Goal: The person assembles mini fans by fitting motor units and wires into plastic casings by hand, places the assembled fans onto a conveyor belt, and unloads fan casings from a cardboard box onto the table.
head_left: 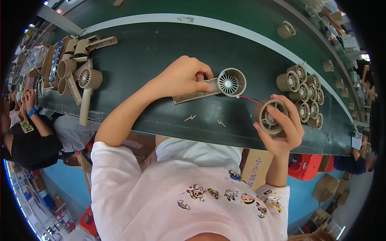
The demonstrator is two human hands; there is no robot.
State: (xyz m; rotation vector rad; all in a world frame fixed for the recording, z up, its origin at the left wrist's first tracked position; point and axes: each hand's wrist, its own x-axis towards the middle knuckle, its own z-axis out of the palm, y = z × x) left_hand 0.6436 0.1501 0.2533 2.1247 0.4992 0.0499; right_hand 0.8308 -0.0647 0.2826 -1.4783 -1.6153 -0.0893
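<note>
My left hand is closed round the handle of a beige handheld fan housing, which lies on the dark green work surface. The housing's round head has a spoked grille and points to the right. In my right hand is a round beige fan unit, its ring and hub turned up, held just above the near edge. Red and black wires run from the unit towards the housing's head. Two small beige plastic pieces lie in front of me, apart from both hands.
Several more round fan units are stacked at the right. Beige housings and handle shells are piled at the left beside a cardboard box. A lone fan unit stands beyond the white strip. Another person sits at the left.
</note>
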